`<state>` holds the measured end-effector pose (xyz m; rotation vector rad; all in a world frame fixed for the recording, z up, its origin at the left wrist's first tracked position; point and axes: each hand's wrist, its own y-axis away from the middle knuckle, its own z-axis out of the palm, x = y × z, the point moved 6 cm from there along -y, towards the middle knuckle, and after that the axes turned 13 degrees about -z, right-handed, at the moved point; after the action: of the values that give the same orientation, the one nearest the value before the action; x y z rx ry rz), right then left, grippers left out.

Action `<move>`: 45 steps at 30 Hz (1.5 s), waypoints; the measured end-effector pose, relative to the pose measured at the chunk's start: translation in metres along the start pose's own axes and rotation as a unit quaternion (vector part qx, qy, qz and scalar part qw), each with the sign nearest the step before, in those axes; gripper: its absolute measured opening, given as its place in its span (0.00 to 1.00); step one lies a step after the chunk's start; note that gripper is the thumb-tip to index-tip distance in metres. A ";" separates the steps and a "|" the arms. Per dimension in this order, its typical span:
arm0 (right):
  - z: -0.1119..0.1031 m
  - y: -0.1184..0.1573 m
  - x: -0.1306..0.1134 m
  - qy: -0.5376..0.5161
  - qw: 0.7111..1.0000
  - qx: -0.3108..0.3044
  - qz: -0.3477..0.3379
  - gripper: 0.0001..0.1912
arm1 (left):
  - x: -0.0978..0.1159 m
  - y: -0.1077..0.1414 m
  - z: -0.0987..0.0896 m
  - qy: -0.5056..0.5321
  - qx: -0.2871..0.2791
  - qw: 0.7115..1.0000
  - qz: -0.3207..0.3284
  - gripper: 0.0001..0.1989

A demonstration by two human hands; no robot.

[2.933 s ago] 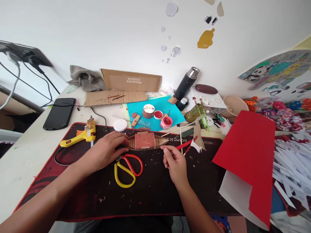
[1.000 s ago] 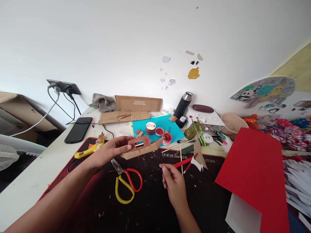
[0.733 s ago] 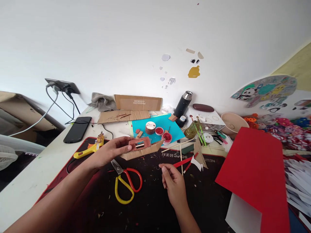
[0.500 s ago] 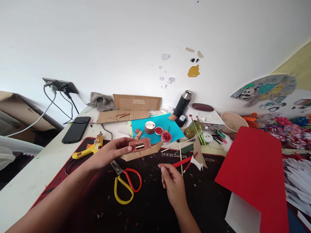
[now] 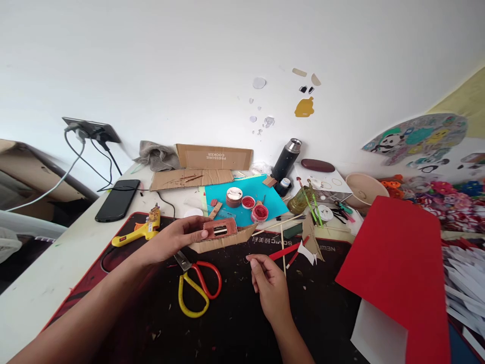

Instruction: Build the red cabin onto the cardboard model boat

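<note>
My left hand (image 5: 185,233) is closed on a small cardboard boat (image 5: 227,240), whose pointed end faces right. A reddish-brown painted cabin with a window cut-out sits on the boat. My right hand (image 5: 267,283) hovers over the dark mat, thumb and forefinger pinched together; a thin, pale thread-like curl shows at the fingertips, too fine to name. Below the boat lie scissors (image 5: 199,288) with one yellow and one red handle. A yellow hot glue gun (image 5: 140,231) rests left of my left hand.
Beyond the boat, paint pots (image 5: 259,213) stand on a blue sheet (image 5: 220,194). Behind are a black flask (image 5: 287,159), cardboard strips (image 5: 214,157) and a brush jar (image 5: 299,202). A phone (image 5: 118,201) lies left. Red card (image 5: 397,253) is at right, beside a white box (image 5: 329,182).
The boat in my left hand has shifted very slightly right. My right hand keeps its pinch in nearly the same place. The view has tilted a little.
</note>
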<state>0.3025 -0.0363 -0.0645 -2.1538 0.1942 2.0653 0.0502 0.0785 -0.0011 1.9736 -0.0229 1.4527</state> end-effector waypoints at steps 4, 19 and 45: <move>0.001 0.000 0.000 0.002 1.000 0.000 0.000 0.32 | -0.003 -0.003 0.000 0.018 -0.003 1.000 -0.003 0.36; 0.001 0.000 -0.001 0.011 1.000 -0.003 0.002 0.32 | -0.012 -0.009 -0.001 0.008 0.000 1.000 0.011 0.33; 0.002 0.001 -0.002 0.028 1.000 -0.005 -0.006 0.29 | -0.017 -0.011 -0.005 -0.024 0.040 0.999 0.015 0.36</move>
<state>0.3007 -0.0366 -0.0625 -2.2152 0.1786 2.0050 0.0439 0.0830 -0.0201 2.0806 -0.0148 1.4464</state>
